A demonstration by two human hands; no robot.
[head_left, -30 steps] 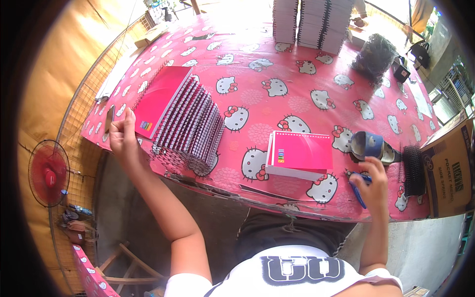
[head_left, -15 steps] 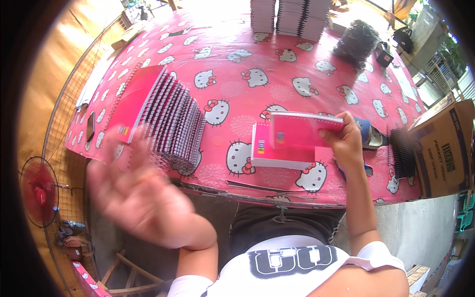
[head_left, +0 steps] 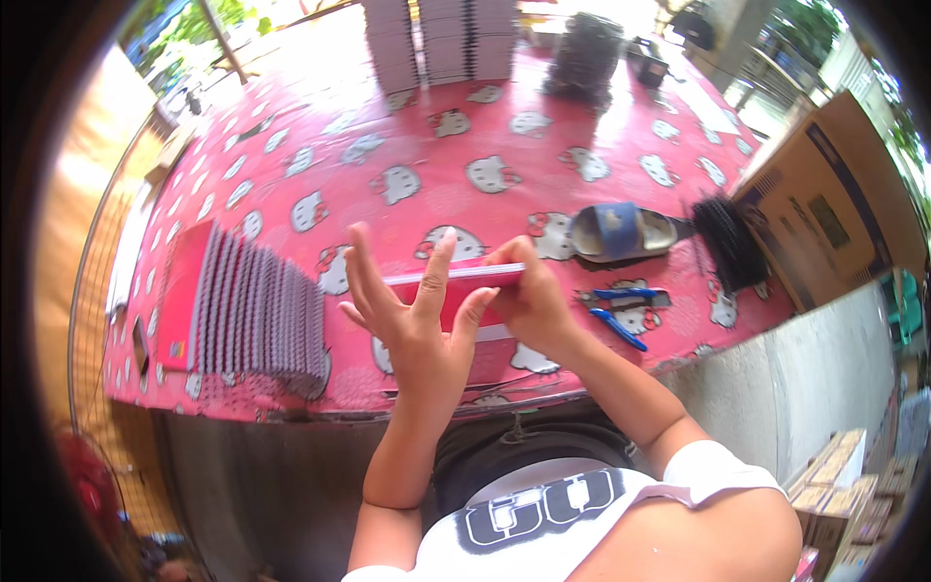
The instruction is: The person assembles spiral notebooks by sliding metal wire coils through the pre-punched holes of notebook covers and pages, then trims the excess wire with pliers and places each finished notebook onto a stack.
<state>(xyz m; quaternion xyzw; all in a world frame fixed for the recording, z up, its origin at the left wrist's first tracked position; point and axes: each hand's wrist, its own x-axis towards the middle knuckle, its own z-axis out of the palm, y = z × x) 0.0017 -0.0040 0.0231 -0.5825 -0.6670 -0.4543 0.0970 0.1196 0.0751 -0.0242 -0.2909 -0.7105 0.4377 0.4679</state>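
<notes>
A thin pink notebook (head_left: 493, 274) is tilted up over the table's near middle, its white page edge uppermost. My right hand (head_left: 539, 303) grips its right end, fingers behind and thumb in front. My left hand (head_left: 412, 315) is open in front of its left part, fingers spread; whether it touches the cover cannot be made out. Beneath, mostly hidden by my hands, the white edge of a notebook pile (head_left: 493, 332) shows. To the left stands a stack of spiral-bound notebooks (head_left: 257, 315) with a red cover on its left side.
Right of my hands lie blue-handled pliers (head_left: 617, 327), a blue-and-grey slide sandal (head_left: 621, 233) and black binding coils (head_left: 727, 247). A cardboard box (head_left: 834, 204) stands at the right edge. Tall notebook stacks (head_left: 441, 44) and a dark wrapped bundle (head_left: 585, 53) stand at the back.
My left hand has swung from beside the spiral stack over to the pink notebook. My right hand still holds the notebook, now tilted more upright. The view has shifted, showing the sandal and pliers fully.
</notes>
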